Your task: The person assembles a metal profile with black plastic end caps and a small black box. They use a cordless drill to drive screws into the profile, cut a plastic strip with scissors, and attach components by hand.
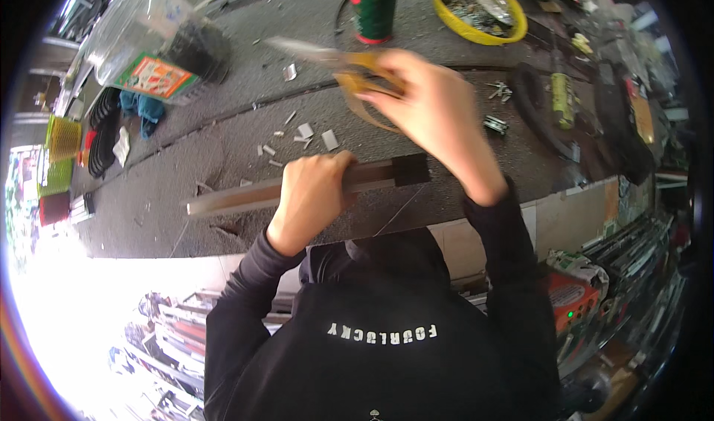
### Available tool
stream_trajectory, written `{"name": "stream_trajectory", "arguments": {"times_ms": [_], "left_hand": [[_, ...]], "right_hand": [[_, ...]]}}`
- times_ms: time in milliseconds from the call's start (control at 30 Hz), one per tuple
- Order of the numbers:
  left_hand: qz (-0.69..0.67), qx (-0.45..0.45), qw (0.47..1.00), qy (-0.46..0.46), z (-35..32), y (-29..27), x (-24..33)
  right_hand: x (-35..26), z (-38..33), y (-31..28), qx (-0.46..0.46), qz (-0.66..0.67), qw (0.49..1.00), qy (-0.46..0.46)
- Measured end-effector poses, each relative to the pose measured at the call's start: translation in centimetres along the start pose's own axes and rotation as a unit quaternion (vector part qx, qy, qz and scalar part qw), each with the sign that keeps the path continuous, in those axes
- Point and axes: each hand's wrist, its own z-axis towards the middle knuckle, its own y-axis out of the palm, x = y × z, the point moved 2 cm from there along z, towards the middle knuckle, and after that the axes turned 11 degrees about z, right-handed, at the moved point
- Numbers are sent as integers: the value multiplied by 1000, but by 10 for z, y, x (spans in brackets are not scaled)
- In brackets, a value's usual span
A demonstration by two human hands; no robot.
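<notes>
My right hand (439,108) is raised above the worktable, its fingers closed on yellow-handled scissors (358,62). Their blades point to the left and are smeared by motion. A thin tan curved strip (372,120) hangs just below the handles; what it belongs to is unclear. My left hand (309,196) is wrapped round a long, narrow metal bar (242,198) lying nearly level along the table's near edge. A black piece (411,169) covers the bar's right end. Small pale cut pieces (329,139) lie scattered just beyond the left hand.
A clear plastic jar (149,49) lies at the far left, near blue cloth (145,108). A green-and-red can (372,12) stands at the back beside a yellow basin (519,30) of small parts. At right are a yellow-handled tool (562,97) and a dark curved hose (529,105).
</notes>
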Motion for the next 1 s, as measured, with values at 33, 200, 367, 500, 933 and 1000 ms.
{"name": "stream_trajectory", "arguments": {"times_ms": [33, 200, 367, 500, 933, 1000], "left_hand": [[4, 10, 1000, -1, -1, 0, 0], [11, 41, 999, 7, -1, -3, 6], [-17, 44, 998, 32, 0, -9, 7], [-154, 126, 977, 75, 1, -26, 12], [-144, 246, 953, -107, 169, 38, 211], [-114, 213, 956, -164, 204, 56, 210]], "right_hand": [[-1, 25, 26, -18, -21, 998, -53], [6, 75, 117, -386, -115, 913, 69], [4, 79, 78, -378, -145, 914, -33], [20, 49, -51, -152, 57, 981, -104], [236, -81, -334, -199, -177, 946, 188], [247, -86, -330, -178, -159, 956, 169]]}}
